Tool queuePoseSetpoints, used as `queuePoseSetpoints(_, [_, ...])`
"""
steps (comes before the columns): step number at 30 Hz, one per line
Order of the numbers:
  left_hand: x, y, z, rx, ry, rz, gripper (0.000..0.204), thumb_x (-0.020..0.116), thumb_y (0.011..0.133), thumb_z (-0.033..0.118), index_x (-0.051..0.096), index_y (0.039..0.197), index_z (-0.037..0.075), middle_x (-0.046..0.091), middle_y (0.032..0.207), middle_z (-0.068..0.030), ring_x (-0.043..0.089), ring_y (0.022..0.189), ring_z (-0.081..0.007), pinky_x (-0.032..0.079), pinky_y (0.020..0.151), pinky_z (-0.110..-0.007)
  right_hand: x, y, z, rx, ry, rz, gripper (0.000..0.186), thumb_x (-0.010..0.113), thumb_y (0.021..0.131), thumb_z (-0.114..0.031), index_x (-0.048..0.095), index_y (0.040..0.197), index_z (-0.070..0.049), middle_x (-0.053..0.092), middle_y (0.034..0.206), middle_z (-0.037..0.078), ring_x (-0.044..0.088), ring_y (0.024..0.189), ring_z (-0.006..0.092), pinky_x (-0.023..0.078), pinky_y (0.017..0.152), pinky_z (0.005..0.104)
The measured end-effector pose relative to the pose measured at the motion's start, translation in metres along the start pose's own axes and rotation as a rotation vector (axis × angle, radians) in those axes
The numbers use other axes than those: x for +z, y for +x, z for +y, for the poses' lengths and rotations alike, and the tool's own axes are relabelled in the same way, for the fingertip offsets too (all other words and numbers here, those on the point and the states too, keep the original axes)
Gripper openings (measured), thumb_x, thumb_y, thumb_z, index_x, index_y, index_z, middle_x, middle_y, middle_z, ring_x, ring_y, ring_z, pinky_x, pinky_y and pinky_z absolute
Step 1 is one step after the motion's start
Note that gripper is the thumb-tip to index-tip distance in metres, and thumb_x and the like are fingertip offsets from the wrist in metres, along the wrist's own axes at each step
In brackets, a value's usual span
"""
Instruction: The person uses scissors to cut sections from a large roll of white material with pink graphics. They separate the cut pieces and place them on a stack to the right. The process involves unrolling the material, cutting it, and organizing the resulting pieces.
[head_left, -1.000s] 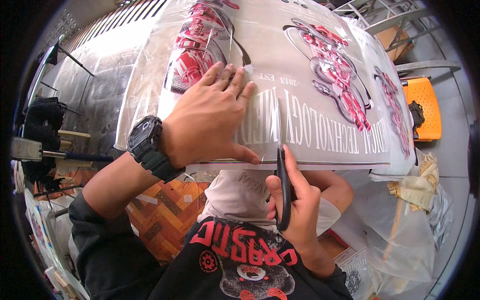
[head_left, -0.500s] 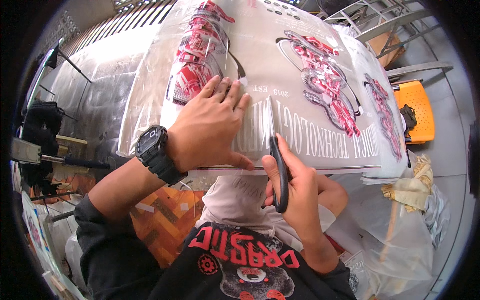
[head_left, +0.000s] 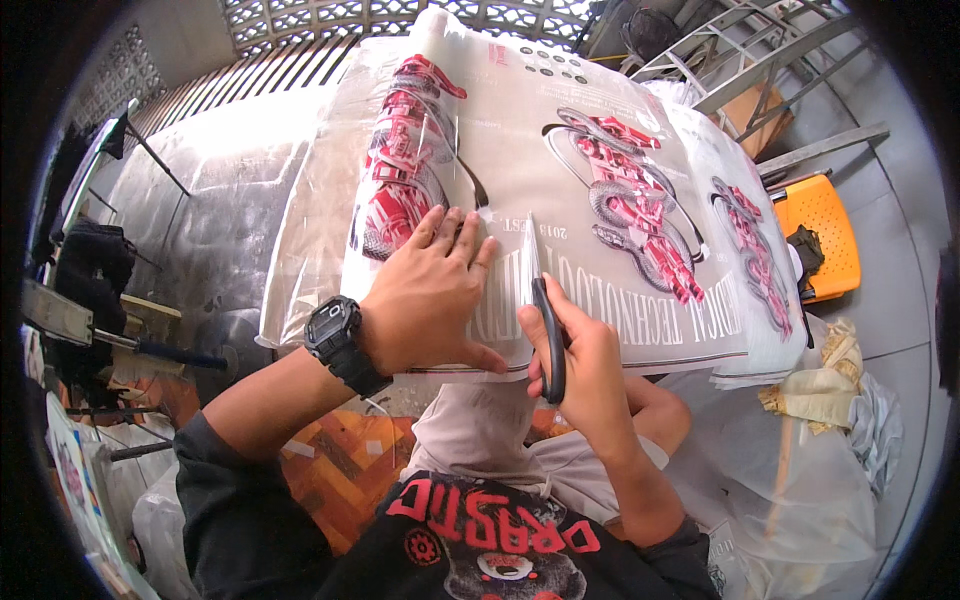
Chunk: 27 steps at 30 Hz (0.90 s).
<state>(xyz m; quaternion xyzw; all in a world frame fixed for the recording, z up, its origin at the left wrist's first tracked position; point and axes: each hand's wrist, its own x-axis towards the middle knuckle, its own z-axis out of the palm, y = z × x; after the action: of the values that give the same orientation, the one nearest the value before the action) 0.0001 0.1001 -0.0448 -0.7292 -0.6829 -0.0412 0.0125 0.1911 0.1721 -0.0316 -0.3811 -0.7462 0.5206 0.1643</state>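
Observation:
A large, glossy printed sheet (head_left: pixel 520 150), pale with red and black snake-like pictures and white lettering, is spread in front of me. My left hand (head_left: pixel 430 295) lies flat on it, fingers spread, at the lower edge of the left-hand picture. In my right hand (head_left: pixel 585 360) I grip scissors (head_left: pixel 548 340) by their black handles. Their silver blades point away from me over the lettering and look close together. Whether the lower blade is under the sheet, I cannot tell. The sheet's near edge runs just above my lap.
An orange perforated plastic seat (head_left: pixel 822 240) stands at the right, below a metal ladder (head_left: pixel 775 60). Crumpled clear plastic (head_left: pixel 790 500) and yellowish cloth (head_left: pixel 825 380) lie at the right. A dark metal frame (head_left: pixel 150 150) stands on the left, and wood-patterned flooring (head_left: pixel 345 460) shows below.
The whole view has tilted, so the sheet and both hands sit lower in the picture. My hands and the scissors stay at about the same place on the sheet.

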Motion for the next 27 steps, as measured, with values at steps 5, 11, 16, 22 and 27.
queuePoseSetpoints(5, [-0.003, 0.0, 0.002, -0.011, 0.002, -0.017, 0.127, 0.064, 0.067, 0.085, 0.039, 0.144, -0.014, 0.036, 0.15, -0.0377, 0.033, 0.145, -0.0469, 0.017, 0.124, -0.048, -0.003, 0.018, -0.003, -0.001, -0.003, -0.024, 0.063, 0.061, 0.101, -0.037, 0.047, 0.141, 0.01, 0.057, 0.054, 0.006, 0.06, 0.046, 0.0125, 0.047, 0.044, 0.0304])
queuePoseSetpoints(11, [-0.002, 0.001, 0.001, 0.007, 0.01, -0.006, 0.128, 0.062, 0.068, 0.086, 0.04, 0.142, -0.015, 0.038, 0.148, -0.038, 0.034, 0.144, -0.0478, 0.018, 0.123, -0.049, -0.004, 0.044, -0.003, -0.076, -0.004, -0.019, 0.06, 0.061, 0.102, -0.037, 0.05, 0.139, 0.009, 0.056, 0.054, 0.005, 0.059, 0.045, 0.0122, 0.046, 0.044, 0.0297])
queuePoseSetpoints(16, [-0.004, 0.004, 0.001, 0.017, 0.017, -0.006, 0.129, 0.06, 0.068, 0.089, 0.04, 0.141, -0.016, 0.038, 0.148, -0.0383, 0.035, 0.143, -0.0481, 0.019, 0.123, -0.049, -0.005, 0.063, -0.005, -0.159, 0.001, 0.001, 0.043, 0.059, 0.103, -0.035, 0.06, 0.108, 0.007, 0.056, 0.051, 0.005, 0.06, 0.044, 0.013, 0.045, 0.042, 0.0303])
queuePoseSetpoints(22, [-0.005, 0.004, 0.0, 0.028, -0.001, -0.02, 0.13, 0.058, 0.068, 0.089, 0.039, 0.143, -0.015, 0.036, 0.149, -0.039, 0.033, 0.144, -0.0489, 0.019, 0.123, -0.051, -0.007, 0.087, -0.003, -0.223, -0.009, 0.029, 0.039, 0.059, 0.103, -0.034, 0.06, 0.092, 0.004, 0.056, 0.051, 0.008, 0.062, 0.043, 0.0166, 0.045, 0.042, 0.0322])
queuePoseSetpoints(27, [-0.008, 0.003, 0.001, 0.009, -0.024, -0.023, 0.126, 0.061, 0.069, 0.087, 0.04, 0.141, -0.014, 0.036, 0.149, -0.0387, 0.032, 0.144, -0.0495, 0.018, 0.123, -0.052, -0.01, 0.105, -0.005, -0.214, 0.013, -0.004, 0.041, 0.059, 0.102, -0.037, 0.06, 0.092, 0.003, 0.058, 0.053, 0.006, 0.061, 0.044, 0.014, 0.045, 0.042, 0.0304])
